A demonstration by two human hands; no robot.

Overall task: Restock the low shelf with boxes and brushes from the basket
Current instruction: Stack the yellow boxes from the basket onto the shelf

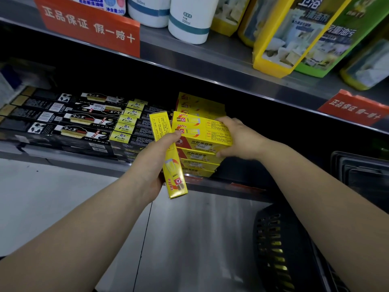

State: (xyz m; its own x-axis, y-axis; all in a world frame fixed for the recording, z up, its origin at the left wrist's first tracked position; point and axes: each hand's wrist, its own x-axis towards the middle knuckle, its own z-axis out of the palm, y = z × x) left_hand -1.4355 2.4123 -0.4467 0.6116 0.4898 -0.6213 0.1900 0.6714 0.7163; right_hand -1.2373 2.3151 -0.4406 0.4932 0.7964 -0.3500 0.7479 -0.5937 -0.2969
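My left hand [154, 161] grips one long yellow box [166, 152], held nearly upright in front of the low shelf [63, 159]. Just to its right stands a stack of yellow boxes [200, 159] at the shelf's front edge. My right hand [237, 138] grips the top yellow boxes of that stack [202, 131] from the right side, thumb below and fingers over the top. More yellow boxes [200, 104] lie behind the stack. The black basket [280, 249] sits on the floor at the lower right, with yellow items showing through its slots.
Rows of black and yellow-ended boxes [84, 123] fill the low shelf to the left. An upper shelf [189, 60] just above carries white bottles [189, 17], yellow and green packs [294, 39] and red signs [90, 26]. Black trays [360, 171] stand at the right. Grey floor below.
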